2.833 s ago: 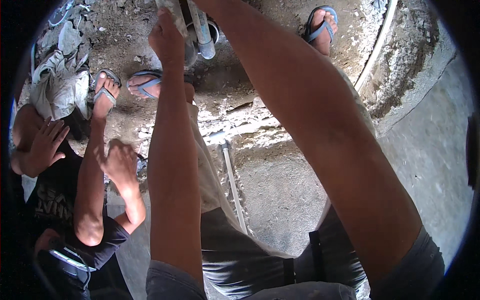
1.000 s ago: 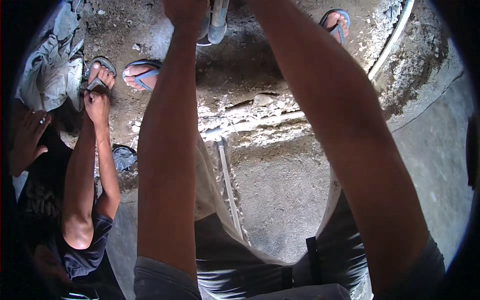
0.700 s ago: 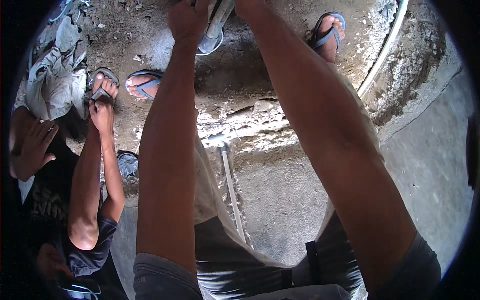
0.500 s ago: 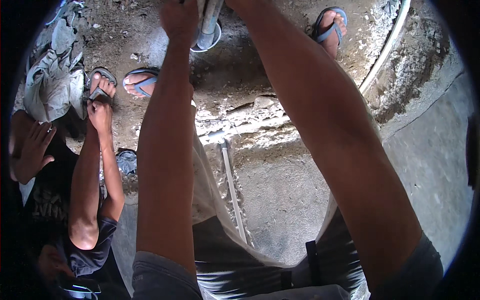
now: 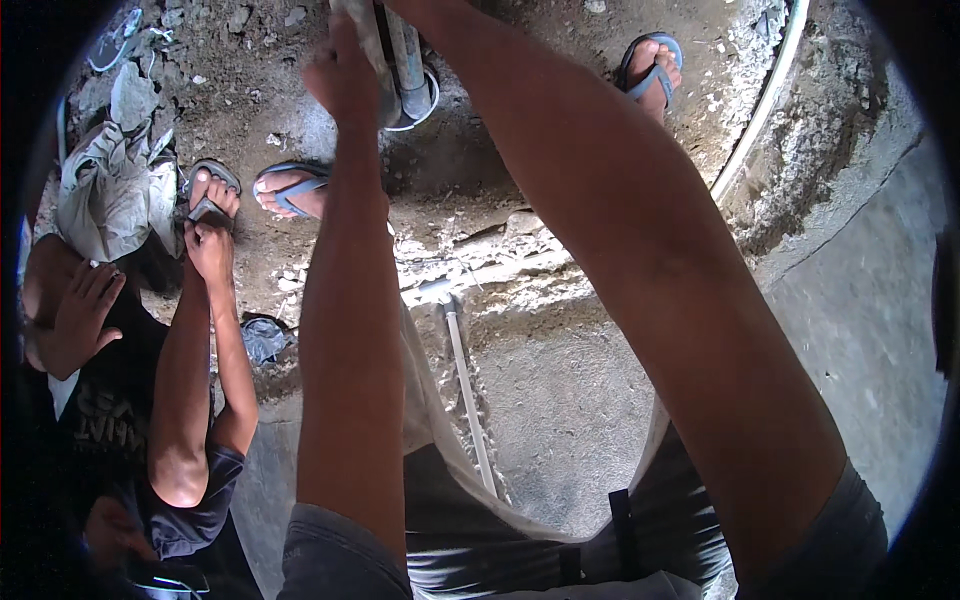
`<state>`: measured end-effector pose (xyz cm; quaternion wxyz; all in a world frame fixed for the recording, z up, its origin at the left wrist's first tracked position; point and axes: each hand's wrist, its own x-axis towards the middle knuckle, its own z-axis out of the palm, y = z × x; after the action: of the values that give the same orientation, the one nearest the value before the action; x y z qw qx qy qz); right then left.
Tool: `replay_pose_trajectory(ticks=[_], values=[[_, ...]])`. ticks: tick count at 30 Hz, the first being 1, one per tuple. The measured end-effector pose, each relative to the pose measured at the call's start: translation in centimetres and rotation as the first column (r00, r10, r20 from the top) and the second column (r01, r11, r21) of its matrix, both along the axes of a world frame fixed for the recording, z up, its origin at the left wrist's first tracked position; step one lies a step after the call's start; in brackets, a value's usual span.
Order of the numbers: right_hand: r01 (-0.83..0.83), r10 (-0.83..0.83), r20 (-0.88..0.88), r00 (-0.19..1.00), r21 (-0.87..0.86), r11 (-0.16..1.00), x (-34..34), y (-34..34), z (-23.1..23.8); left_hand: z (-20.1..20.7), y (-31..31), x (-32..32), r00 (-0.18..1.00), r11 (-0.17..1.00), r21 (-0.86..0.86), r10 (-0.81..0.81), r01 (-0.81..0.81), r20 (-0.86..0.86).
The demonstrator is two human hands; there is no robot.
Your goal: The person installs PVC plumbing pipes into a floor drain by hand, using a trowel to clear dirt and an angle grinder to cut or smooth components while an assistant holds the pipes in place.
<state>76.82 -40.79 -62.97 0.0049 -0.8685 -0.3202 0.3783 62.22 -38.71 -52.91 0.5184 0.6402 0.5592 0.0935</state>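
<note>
Both my arms reach up to the top edge. My left hand [image 5: 342,75] is closed at a muddy grey pole [image 5: 366,45]. Beside it runs a second, slimmer grey pole [image 5: 409,55]. The lower ends of both stand at a round, white-rimmed opening [image 5: 432,97] in the dirt; whether this is a bucket or a pipe end I cannot make out. My right hand [image 5: 405,4] is mostly cut off by the top edge near the slimmer pole, its fingers hidden. My feet in flip-flops [image 5: 292,188] stand either side.
At left a co-worker squats, one hand [image 5: 210,250] low over a sandalled foot. Behind lies a crumpled pale sack [image 5: 108,200]. A white pipe [image 5: 468,390] with a tee runs along the concrete edge; a pale hose [image 5: 765,115] curves at right. A dark plastic bag [image 5: 264,338] lies left of my arm.
My hands have shifted left along with the upper ends of the poles, which now lean more to the left. The right hand has slid further out of view. The view has moved slightly.
</note>
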Motion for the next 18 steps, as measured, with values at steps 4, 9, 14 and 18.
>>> replay_pose_trajectory(ticks=[4, 9, 14, 18], values=[[0.798, -0.657, -0.487, 0.576, 0.160, 0.581, -6.9, 5.4, 8.7, -0.8, 3.6, -9.1, 0.980, 0.975, 0.221, 0.038, 0.005, -0.193], [0.443, -0.389, -0.487, 0.782, -0.005, 0.897, -5.2, 3.2, 4.2, -1.1, 2.1, -5.3, 0.962, 0.951, 0.276, -0.065, 0.141, -0.267], [0.368, -0.336, -0.253, 0.907, 0.089, 0.926, -3.5, 4.7, -0.2, -1.3, 2.0, -4.2, 0.969, 0.949, 0.303, -0.014, 0.091, -0.245], [0.014, -0.016, 0.092, 0.996, 0.015, 1.000, -5.4, 2.8, -0.4, -1.1, 1.5, -4.9, 0.921, 0.969, 0.220, -0.021, 0.116, -0.390]])
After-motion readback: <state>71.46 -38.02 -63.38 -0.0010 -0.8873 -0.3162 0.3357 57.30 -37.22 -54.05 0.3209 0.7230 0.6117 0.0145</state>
